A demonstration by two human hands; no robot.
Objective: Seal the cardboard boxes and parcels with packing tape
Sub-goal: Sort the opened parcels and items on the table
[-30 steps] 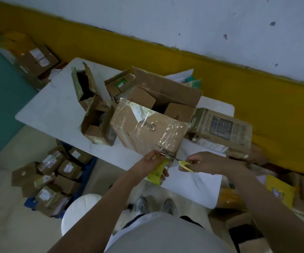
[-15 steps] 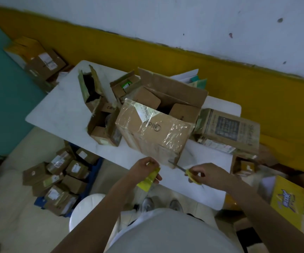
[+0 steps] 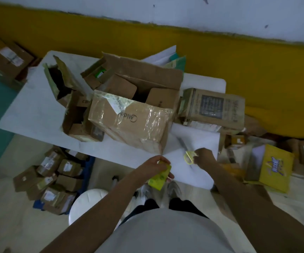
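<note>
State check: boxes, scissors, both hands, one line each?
Taped box: closed, wrapped in clear tape.
Large carton: flaps open.
Torn box: open.
Printed box: closed.
Scissors: held by handles, blades blurred.
Left hand: holds yellow item.
Right hand: pinches scissors.

The scissors (image 3: 186, 150) are blurred; labels on floor parcels (image 3: 47, 163) are illegible.
</note>
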